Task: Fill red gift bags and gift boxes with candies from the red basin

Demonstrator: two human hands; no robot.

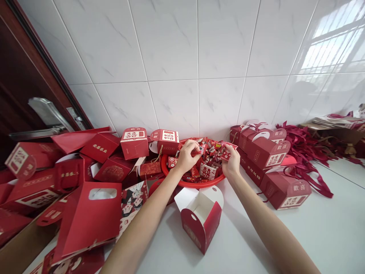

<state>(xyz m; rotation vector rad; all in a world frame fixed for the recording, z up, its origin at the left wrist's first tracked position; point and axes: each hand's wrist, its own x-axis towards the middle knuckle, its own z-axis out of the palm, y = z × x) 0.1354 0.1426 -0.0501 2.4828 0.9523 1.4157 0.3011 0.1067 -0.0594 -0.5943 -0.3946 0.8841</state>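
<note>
Both hands are over a round red basin [203, 185] heaped with wrapped candies [195, 173]. My left hand [188, 155] is closed, its thumb and fingers pinching a small red candy packet [202, 148]. On the basin's right side, my right hand [232, 161] is closed on a red patterned candy packet [227, 151]. Between my forearms, in front of the basin, an open red gift box [199, 224] stands upright with its flaps spread. Its white inside shows, and no candy is visible in it.
Many red gift boxes [106, 146] and bags are piled on the left, beside a door with a metal handle [42, 133]. More closed boxes [265, 152] stand on the right, with dark red ribbons [302, 140] behind them. A white tiled wall [173, 45] rises behind.
</note>
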